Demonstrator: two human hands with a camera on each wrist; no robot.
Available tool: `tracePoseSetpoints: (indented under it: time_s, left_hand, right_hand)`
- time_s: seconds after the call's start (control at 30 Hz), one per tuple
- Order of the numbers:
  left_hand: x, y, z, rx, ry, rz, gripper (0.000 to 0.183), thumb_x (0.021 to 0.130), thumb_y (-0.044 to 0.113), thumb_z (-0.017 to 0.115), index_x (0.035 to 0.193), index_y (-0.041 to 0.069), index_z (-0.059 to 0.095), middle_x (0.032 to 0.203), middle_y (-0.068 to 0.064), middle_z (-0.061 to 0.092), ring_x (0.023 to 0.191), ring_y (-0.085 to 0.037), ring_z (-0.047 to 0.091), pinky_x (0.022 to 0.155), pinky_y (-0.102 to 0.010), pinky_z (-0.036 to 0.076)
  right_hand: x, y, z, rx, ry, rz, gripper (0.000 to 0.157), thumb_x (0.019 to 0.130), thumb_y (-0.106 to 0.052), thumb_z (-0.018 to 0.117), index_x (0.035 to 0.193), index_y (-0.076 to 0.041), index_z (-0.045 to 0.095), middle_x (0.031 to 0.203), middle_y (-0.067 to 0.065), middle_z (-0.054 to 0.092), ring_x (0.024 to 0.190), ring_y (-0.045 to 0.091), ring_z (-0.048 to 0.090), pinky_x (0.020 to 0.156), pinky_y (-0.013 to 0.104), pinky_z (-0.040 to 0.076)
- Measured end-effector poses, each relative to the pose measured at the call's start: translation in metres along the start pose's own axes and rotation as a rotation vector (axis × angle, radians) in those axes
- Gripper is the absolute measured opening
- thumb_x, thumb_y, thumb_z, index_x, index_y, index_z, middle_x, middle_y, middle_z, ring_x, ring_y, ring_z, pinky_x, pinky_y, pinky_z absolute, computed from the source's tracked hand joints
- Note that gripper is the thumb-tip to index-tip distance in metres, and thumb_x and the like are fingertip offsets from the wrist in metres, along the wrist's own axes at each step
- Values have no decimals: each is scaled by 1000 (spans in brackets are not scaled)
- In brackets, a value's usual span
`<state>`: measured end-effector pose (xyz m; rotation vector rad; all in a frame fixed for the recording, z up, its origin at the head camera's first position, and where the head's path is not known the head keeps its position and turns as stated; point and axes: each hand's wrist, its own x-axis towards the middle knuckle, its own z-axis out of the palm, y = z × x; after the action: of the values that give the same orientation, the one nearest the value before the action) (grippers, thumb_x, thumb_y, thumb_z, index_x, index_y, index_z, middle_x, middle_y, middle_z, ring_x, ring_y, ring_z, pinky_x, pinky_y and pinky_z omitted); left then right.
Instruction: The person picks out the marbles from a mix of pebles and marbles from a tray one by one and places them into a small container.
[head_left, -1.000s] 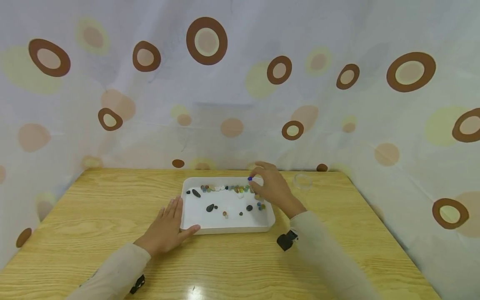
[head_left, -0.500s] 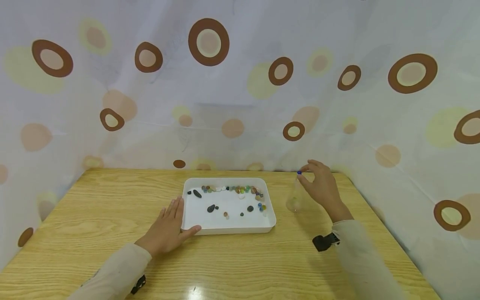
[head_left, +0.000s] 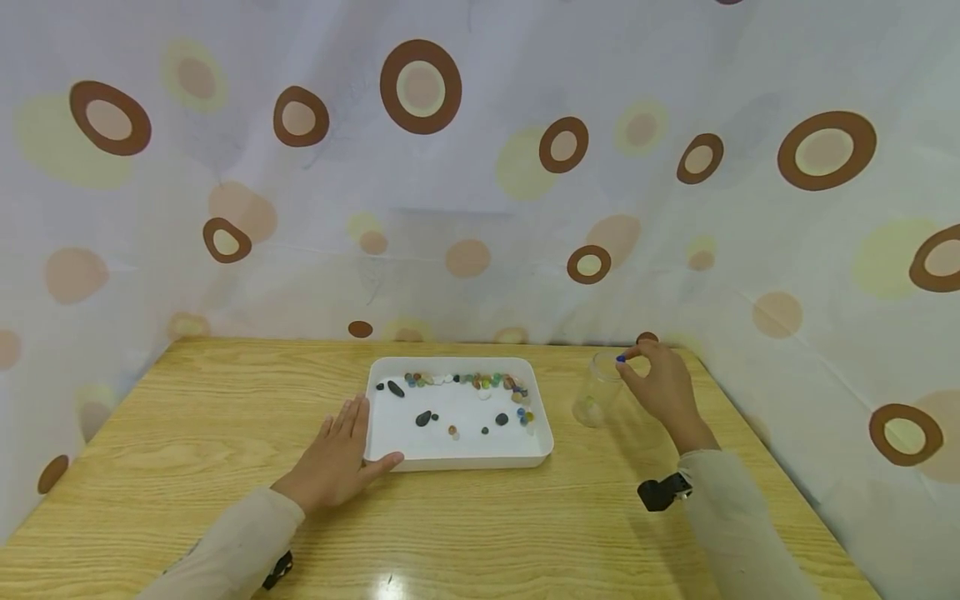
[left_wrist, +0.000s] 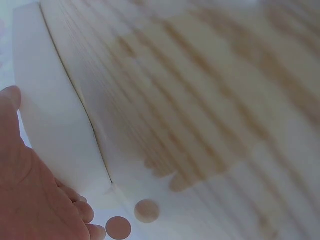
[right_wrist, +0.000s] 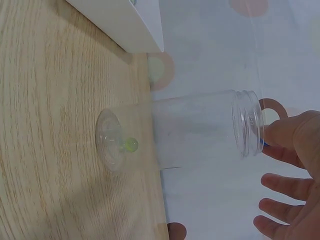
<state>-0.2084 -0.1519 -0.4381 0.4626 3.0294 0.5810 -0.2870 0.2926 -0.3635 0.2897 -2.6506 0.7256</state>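
My right hand (head_left: 662,390) pinches a small, marble-sized deep-blue piece (head_left: 621,359) between thumb and index finger. It holds it right at the rim of a clear plastic jar (right_wrist: 197,130); the other fingers are spread. Most of the piece is hidden by the fingertips in the right wrist view. Upright and lidless, the jar has a green marble (right_wrist: 131,144) at its bottom. My left hand (head_left: 330,458) lies along the left side of a white tray (head_left: 465,461), fingers straight and thumb at its front rim.
Inside the tray, a row of colored marbles and small stones (head_left: 486,381) runs along the back. Dark pebbles (head_left: 423,418) are scattered farther forward. The wooden table (head_left: 480,525) ends at a patterned cloth (head_left: 465,167) behind.
From over the tray's back right, my right hand has carried the blue piece right to the jar, then slightly lower to its rim. My left hand stays at the tray.
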Motion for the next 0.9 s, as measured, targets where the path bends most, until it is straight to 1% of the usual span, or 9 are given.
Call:
tracePoseSetpoints:
  time_s: [0.27, 0.53, 0.73, 0.9]
  left_hand:
    - [0, -1, 1, -2, -8, -3, 106, 90, 73, 36, 149, -11, 9, 156, -27, 8, 144, -43, 9, 114, -58, 12]
    - [1, -2, 3, 1, -6, 2, 106, 89, 73, 35, 149, -11, 9, 156, -27, 8, 144, -42, 9, 114, -58, 12]
    - [1, -2, 3, -4, -10, -2, 107, 89, 74, 35, 149, -10, 8, 157, -27, 7, 145, -42, 8, 114, -58, 11]
    - [1, -1, 2, -6, -9, -3, 106, 89, 72, 37, 149, -10, 9, 157, -26, 8, 145, -41, 8, 115, -58, 11]
  right_hand:
    - [-1, 1, 0, 9, -14, 9, 27, 93, -16, 63, 109, 5, 63, 125, 30, 55, 115, 51, 48, 93, 64, 39]
    - [-1, 1, -2, 4, -42, 16, 25, 95, -18, 61, 107, 4, 65, 129, 30, 53, 116, 51, 47, 91, 65, 39]
    - [0, 2, -2, 2, -57, 24, 28, 96, -19, 60, 109, 5, 65, 132, 31, 50, 118, 52, 45, 92, 65, 39]
    - [1, 3, -2, 4, -61, 24, 28, 96, -19, 60, 109, 4, 65, 130, 30, 52, 115, 51, 48, 90, 64, 40]
